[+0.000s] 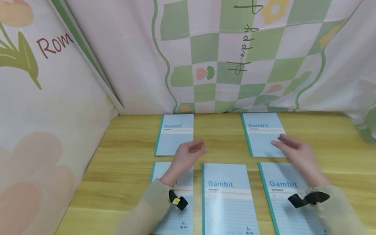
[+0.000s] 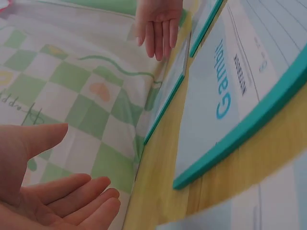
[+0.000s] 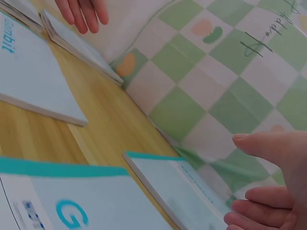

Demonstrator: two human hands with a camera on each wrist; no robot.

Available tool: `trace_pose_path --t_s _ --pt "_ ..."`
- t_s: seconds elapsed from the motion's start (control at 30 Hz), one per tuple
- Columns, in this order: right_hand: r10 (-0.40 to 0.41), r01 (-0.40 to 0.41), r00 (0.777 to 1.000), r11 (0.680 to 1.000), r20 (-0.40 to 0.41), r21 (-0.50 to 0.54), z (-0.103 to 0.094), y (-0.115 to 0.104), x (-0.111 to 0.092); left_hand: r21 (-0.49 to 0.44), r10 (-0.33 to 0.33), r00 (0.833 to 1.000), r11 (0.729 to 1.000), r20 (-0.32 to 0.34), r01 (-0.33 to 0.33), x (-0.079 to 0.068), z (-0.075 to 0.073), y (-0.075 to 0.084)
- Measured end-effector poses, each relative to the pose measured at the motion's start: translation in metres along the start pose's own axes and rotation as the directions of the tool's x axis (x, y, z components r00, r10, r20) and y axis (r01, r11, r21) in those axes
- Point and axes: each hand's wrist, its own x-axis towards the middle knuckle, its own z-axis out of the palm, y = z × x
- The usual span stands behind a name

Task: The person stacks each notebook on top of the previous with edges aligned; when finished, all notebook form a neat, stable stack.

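Note:
Five light-blue notebooks marked Gambit, each with a teal spine, lie on the wooden table. My left hand (image 1: 186, 158) hovers over the gap between the back left notebook (image 1: 177, 134) and the front left notebook (image 1: 173, 204), palm turned inward and fingers loosely extended. Over the lower right of the back right notebook (image 1: 261, 132) hangs my right hand (image 1: 298, 154), its thumb and fingers apart. Below that wrist lies the front right notebook (image 1: 285, 201). Between the arms is the front middle notebook (image 1: 228, 201). Both wrist views show bare palms holding nothing.
A hanging cloth (image 1: 203, 52) with green and white checks rises behind the table's (image 1: 218, 144) far edge. At the left stands a white fabric wall (image 1: 23, 116) with flower prints. Black straps (image 1: 178, 200) circle both cuffs.

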Motion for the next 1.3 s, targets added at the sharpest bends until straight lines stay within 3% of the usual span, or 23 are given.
trace_pose_path --t_s 0.23,0.4,0.53,0.93,1.3 --pt "0.047 -0.047 0.999 0.999 -0.006 0.006 -0.021 0.015 -0.001 -0.073 0.003 0.999 0.997 0.037 0.000 0.008 0.025 0.005" --pt "0.103 -0.103 0.995 0.994 -0.015 0.047 -0.029 0.022 -0.001 -0.119 -0.035 0.998 0.992 0.048 0.041 0.015 0.044 0.006" --pt "0.104 -0.104 0.994 0.995 -0.014 0.006 -0.033 0.025 -0.002 -0.147 -0.063 0.996 0.987 0.058 0.071 0.022 0.056 0.008" --pt "0.114 -0.115 0.993 0.992 -0.013 -0.043 -0.031 0.025 0.001 -0.192 -0.204 0.978 0.959 0.044 0.209 0.051 0.095 0.010" --pt "0.140 -0.140 0.990 0.989 -0.003 -0.047 -0.029 0.023 0.003 -0.193 -0.245 0.968 0.949 0.055 0.251 0.064 0.131 0.019"
